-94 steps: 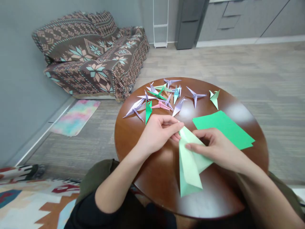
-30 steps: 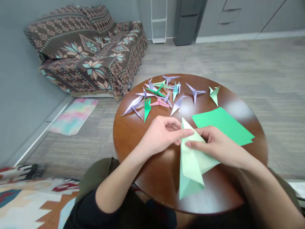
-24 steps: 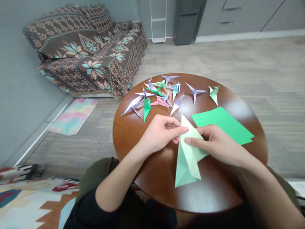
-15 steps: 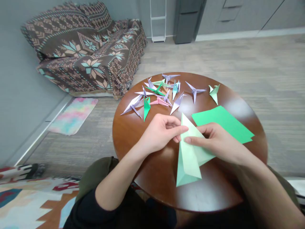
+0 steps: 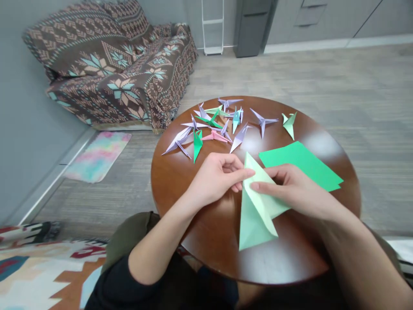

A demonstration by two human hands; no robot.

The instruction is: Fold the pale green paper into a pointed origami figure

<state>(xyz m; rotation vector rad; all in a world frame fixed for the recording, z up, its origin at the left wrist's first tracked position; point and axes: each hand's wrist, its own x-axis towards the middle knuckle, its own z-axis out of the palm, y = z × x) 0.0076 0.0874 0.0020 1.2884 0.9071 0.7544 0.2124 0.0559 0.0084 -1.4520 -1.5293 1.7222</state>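
A partly folded sheet of pale green origami paper (image 5: 258, 224) is held over the near part of the round table. My left hand (image 5: 222, 176) pinches its upper left edge between thumb and fingers, close to the pointed top. From the right, my right hand (image 5: 290, 187) grips the same paper, thumb pressed on its front face and fingers hidden behind. The lower flap spreads open toward me, with a crease running down its middle. Just beyond my right hand lie bright green paper sheets (image 5: 303, 163), slightly fanned.
Several folded paper cranes, among them a purple one (image 5: 263, 122), a pink one (image 5: 215, 136) and a pale green one (image 5: 289, 125), lie on the far side of the brown round table (image 5: 171, 189). A sofa (image 5: 129, 82) with a patterned cover stands at the far left.
The lower flap of the pale green paper has opened wider, its bottom right corner shifting right and slightly up. Both hands keep their hold in nearly the same place.
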